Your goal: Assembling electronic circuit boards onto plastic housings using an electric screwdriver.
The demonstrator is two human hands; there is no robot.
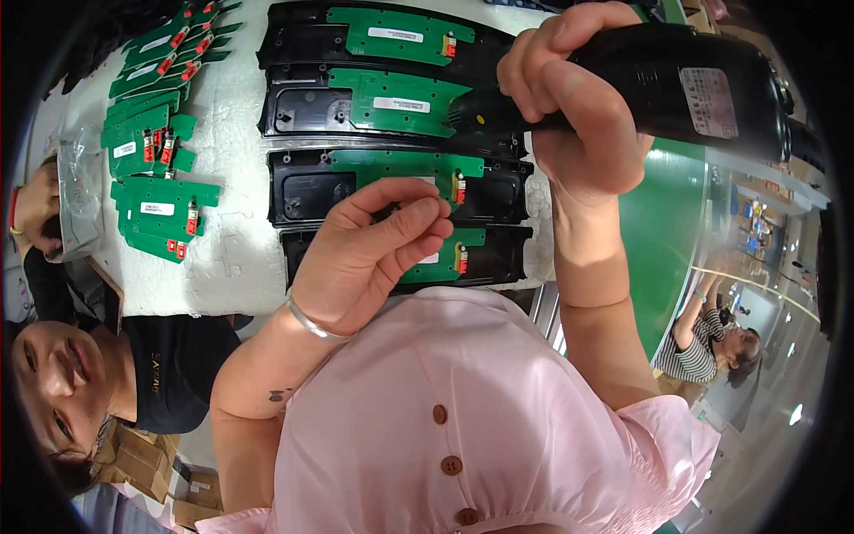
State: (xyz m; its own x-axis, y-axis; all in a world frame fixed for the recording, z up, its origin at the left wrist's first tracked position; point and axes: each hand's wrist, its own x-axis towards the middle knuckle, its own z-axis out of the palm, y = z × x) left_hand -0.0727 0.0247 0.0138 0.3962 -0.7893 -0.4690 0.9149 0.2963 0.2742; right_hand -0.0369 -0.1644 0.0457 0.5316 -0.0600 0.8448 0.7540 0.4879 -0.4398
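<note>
My right hand (587,111) is wrapped round a black powered screwdriver (636,76) with a pale label. Its narrow nose points left and covers the right end of the second green circuit board (400,104); whether its tip touches the board I cannot tell. Several black plastic housings (307,109) lie in a column, each with a green board in it. Fingertips pinched together, my left hand (365,245) hovers over the two nearer housings, partly hiding the third board (378,163) and the nearest board (471,236). What the pinch holds, if anything, is too small to make out.
Loose green boards with red connectors lie in overlapping stacks (160,209) on the white foam surface (236,169), left of the housings. A co-worker's hand (37,209) is beside a clear plastic bag (80,196) at far left. A green surface (672,231) lies to the right.
</note>
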